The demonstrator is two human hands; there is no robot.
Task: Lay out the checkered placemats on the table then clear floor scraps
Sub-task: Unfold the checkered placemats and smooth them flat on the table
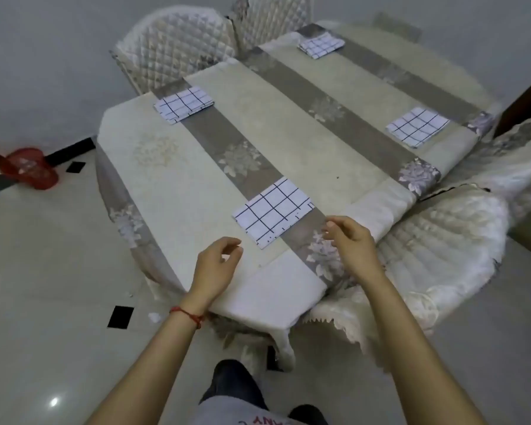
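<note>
I'm standing at the near end of the table [172, 191], both hands hovering just above the cloth w/ nothing in them. My left hand [216, 265] is hanging loose, fingers softly curled, thumb & forefinger apart, just left of the nearest checkered placemat [273, 211]. My right hand [348, 240] is doing the same on the other side, fingers half-bent, tips near the mat's right corner but not touching it. That mat is lying flat, partly on the grey floral runner strip [227, 139].

3 more checkered placemats are sitting around the tabletop: one at far left [183, 103], one at the far end [321, 44], one at right [417, 126]. All folded flat, well apart.

Floor scraps: a small white bit [154, 316] is lying on the tile near my left wrist, by a black tile inset [120, 316]. A red basket [31, 168] is sitting by the wall at left. Quilted chairs [172, 50] are tucked around the table.
</note>
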